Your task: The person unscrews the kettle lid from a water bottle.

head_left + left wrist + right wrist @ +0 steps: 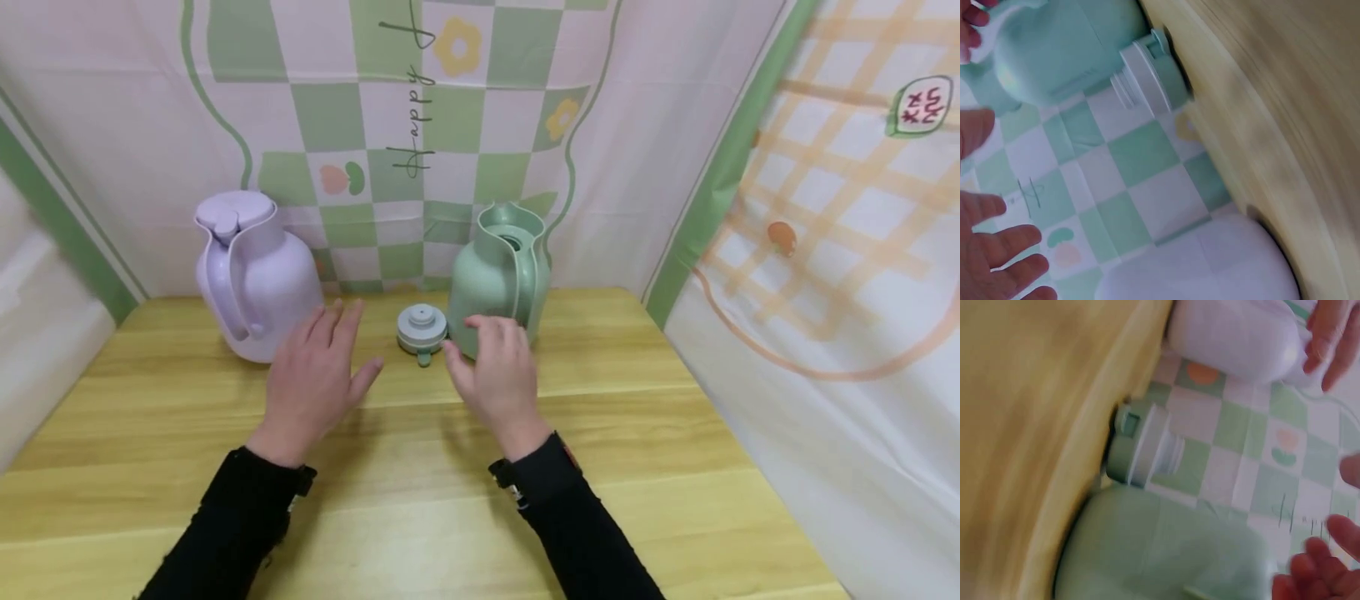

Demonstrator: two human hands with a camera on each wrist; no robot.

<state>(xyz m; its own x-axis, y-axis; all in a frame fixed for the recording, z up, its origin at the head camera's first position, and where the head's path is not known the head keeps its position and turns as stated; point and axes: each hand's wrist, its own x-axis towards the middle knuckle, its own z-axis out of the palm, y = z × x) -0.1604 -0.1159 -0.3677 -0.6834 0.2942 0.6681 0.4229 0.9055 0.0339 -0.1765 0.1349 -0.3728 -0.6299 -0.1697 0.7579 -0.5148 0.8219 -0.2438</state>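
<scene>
A lilac thermos jug (258, 283) with its lid in place stands at the back left of the table. My left hand (311, 375) is in front of its right side, fingers spread and holding nothing. To the right is a green thermos jug (487, 287), its mouth uncovered. A stopper lid (422, 327), grey with a green base and tab, lies upside down beside the green jug. My right hand (495, 375) overlaps the lower front of that jug in the head view. Its fingers are loosely bent with nothing between them in the right wrist view, where the green jug (1160, 544) also shows.
Both jugs and the lid are near the back edge of the wooden table (420, 500). A printed cloth (390, 108) with green checks hangs right behind them. More cloth (847, 208) hangs along the right side.
</scene>
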